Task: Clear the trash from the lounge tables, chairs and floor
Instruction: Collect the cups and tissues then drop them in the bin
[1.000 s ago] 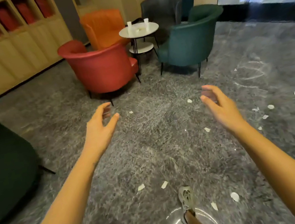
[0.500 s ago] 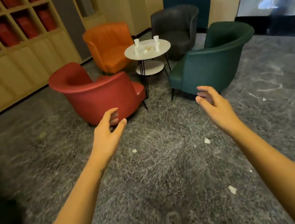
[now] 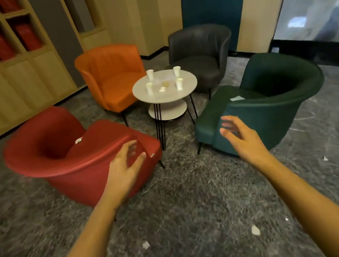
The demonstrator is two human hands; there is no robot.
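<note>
Both my hands are held out in front of me, empty, fingers loosely spread. My left hand [image 3: 125, 167] hovers in front of the red armchair [image 3: 61, 155]; my right hand [image 3: 240, 139] is in front of the green armchair [image 3: 271, 100]. A round white table [image 3: 166, 94] stands between the chairs with several white paper cups [image 3: 150, 74] and crumpled scraps [image 3: 162, 89] on it. A white paper scrap [image 3: 78, 140] lies on the red seat, a pale sheet [image 3: 237, 98] on the green seat. Paper bits lie on the floor [image 3: 146, 245] [image 3: 255, 230].
An orange armchair [image 3: 112, 75] and a dark grey armchair [image 3: 198, 54] stand behind the table. Wooden shelving with red boxes [image 3: 2, 73] lines the left wall. A gap of grey marble floor [image 3: 182, 171] runs between the red and green chairs. Another scrap [image 3: 325, 158] lies at right.
I have walked toward the chair group, which now looks larger and closer. Both hands stay raised and empty. The floor scraps have slid down and out of view.
</note>
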